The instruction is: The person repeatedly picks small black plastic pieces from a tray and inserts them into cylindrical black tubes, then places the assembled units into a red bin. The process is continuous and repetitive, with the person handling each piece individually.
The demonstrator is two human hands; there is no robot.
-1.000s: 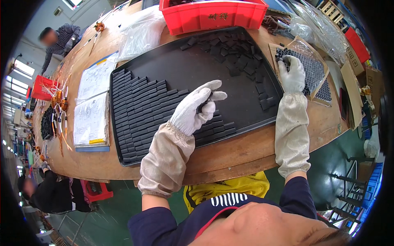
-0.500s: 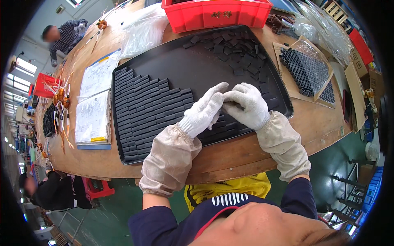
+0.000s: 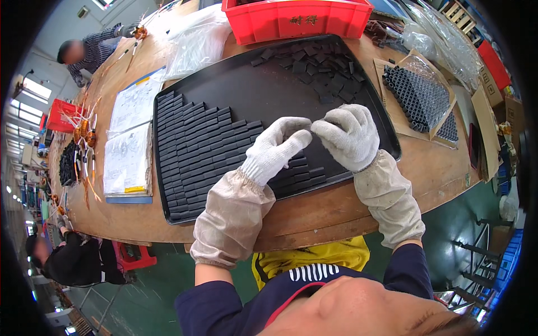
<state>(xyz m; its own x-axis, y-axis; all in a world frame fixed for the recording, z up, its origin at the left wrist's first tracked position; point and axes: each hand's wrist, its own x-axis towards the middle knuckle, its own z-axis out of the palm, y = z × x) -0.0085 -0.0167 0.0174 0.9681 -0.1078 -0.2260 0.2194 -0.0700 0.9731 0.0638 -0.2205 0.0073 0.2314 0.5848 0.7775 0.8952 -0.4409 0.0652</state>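
Observation:
A large black tray lies before me on the wooden table. Flat black pieces fill its left side in tight rows, stepping down toward the right. A loose heap of the same pieces covers the far right corner. Over the tray's right half, my left hand and my right hand meet at the fingertips, both in white knit gloves. Thumb and fingers of each are drawn together in a pinch. Whatever sits between them is too small or hidden to make out.
Behind the tray stands a red bin. Left of it lie clear plastic bags and papers on a clipboard. A box of black tubes sits at right. Co-workers occupy the left; wired copper coils lie there.
My hands have drawn slightly apart from an overlapping position, and the right one has shifted right, uncovering more row ends. The far co-worker has leaned in, a hand now at a coil.

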